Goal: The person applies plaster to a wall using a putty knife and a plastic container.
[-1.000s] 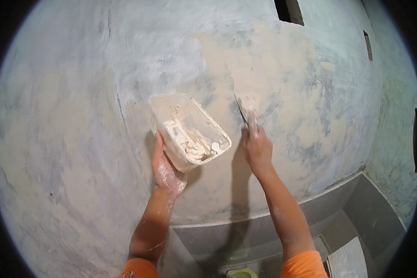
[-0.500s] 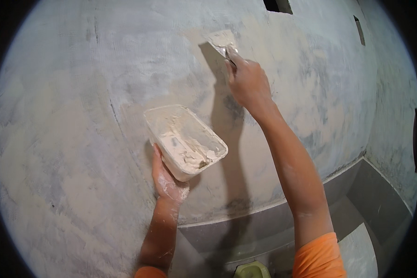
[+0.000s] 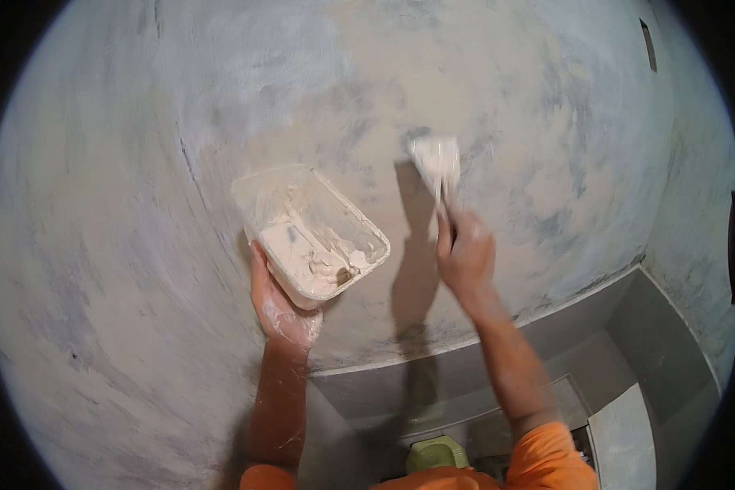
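Observation:
My left hand [image 3: 282,309] is closed around the lower side of a clear plastic tub [image 3: 347,214], tilted so its open top shows. Cream-coloured putty [image 3: 306,260], smeared and scooped, lies inside it, and dried putty coats my palm. My right hand [image 3: 468,253] grips a putty knife [image 3: 438,159] by its handle, up and to the right of the tub. Putty covers the wide blade, which is slightly blurred and close to the wall [image 3: 514,106]; whether it touches cannot be told. The wall shows patches of cream putty over grey.
Grey tiles [image 3: 482,359] run along the foot of the wall. A green object [image 3: 437,453] is low down near my body, beside a pale panel [image 3: 623,437]. The side wall [image 3: 694,180] meets this one at the right, near a narrow slot [image 3: 648,45].
My right hand and the putty knife have come down and slightly right along the wall. The tub in my left hand has shifted a little left and up in the view.

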A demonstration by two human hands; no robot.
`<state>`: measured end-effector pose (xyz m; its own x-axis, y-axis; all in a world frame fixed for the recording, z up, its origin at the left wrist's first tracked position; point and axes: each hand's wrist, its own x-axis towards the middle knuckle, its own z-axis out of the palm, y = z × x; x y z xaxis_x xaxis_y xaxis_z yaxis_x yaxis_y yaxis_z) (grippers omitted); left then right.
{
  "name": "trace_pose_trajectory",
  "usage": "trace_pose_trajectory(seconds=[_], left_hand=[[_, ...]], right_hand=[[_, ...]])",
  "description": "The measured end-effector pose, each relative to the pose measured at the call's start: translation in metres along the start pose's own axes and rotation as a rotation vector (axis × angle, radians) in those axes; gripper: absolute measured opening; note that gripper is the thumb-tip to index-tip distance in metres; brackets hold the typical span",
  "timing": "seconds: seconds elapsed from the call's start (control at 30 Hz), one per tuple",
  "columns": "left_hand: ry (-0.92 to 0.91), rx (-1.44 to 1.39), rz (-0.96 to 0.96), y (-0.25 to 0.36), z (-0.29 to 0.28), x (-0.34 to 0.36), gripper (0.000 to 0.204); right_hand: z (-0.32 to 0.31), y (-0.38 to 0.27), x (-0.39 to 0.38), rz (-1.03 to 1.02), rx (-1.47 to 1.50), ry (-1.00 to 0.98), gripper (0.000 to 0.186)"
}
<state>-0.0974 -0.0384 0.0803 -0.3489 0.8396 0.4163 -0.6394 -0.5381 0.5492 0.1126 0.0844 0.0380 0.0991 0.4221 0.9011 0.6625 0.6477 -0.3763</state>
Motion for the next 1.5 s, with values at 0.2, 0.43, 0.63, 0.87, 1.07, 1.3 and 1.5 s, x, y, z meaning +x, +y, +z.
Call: trace_pose_trajectory(seconds=[0.2, 0.43, 0.63, 0.87, 1.07, 1.3, 1.5], left_hand=[[0.007, 0.042, 0.047, -0.011, -0.013, 0.008, 0.057], [0.033, 0.405, 0.275, -0.044, -0.073, -0.011, 0.062], [0.111, 0.311, 0.029, -0.093, -0.071, -0.049, 0.068], [0.028, 0.324, -0.297, -0.140, -0.107, -0.071, 0.071], [-0.026, 0.016, -0.488, -0.155, -0.108, -0.078, 0.067], [-0.109, -0.082, -0.631, -0.165, -0.116, -0.067, 0.080], [-0.094, 0.023, -0.615, -0.186, -0.148, -0.073, 0.076]], right_hand=[[-0.014, -0.029, 0.160, -0.140, 0.037, 0.217, 0.027], [0.045, 0.042, -0.008, 0.004, -0.112, 0.078, 0.043], [-0.018, 0.062, -0.167, 0.112, 0.192, -0.077, 0.053], [-0.057, 0.050, -0.194, 0.873, 1.292, -0.429, 0.043], [-0.075, 0.044, -0.211, 0.855, 1.103, -0.507, 0.044], [-0.075, 0.020, -0.208, 0.832, 0.875, -0.320, 0.043], [-0.053, 0.037, -0.222, 0.366, 0.164, -0.387, 0.032]])
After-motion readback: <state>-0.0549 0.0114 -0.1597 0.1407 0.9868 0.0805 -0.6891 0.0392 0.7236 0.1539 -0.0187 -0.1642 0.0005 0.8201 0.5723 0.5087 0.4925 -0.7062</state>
